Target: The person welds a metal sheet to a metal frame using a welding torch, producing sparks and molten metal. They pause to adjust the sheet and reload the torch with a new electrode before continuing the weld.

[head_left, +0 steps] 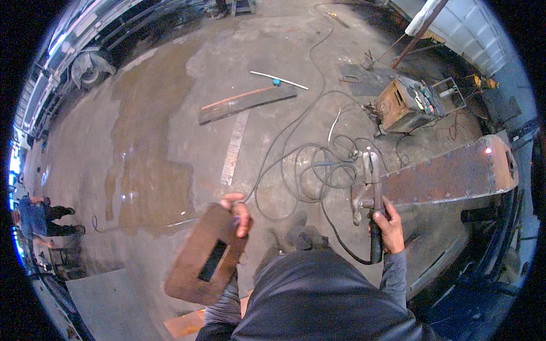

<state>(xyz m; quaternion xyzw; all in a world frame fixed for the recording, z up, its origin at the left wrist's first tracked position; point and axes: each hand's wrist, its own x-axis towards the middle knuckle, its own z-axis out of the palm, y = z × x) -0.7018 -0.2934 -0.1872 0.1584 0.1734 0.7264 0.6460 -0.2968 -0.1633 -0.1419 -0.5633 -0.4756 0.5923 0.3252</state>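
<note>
My left hand (242, 217) grips the edge of a brown hand-held welding shield (190, 258) with a dark rectangular window. The shield is tilted, low and left of my body. On the right, my right hand (391, 230) is closed round the black handle of a welding electrode holder (376, 241). A dark cable (347, 250) runs from the handle's lower end. Just beyond that hand lies a long rusty steel plate (438, 173) with a small bright red glowing spot near its far right end. Metal fittings (364, 196) show at its left end, partly behind the holder.
Coiled cable (310, 173) spreads over the concrete floor ahead. Beyond it lie a dark steel bar (250, 105), a thin light rod (278, 80) and a flat metal strip (234, 148). A boxy welding machine (401, 105) stands far right. Another person (42, 219) is at far left.
</note>
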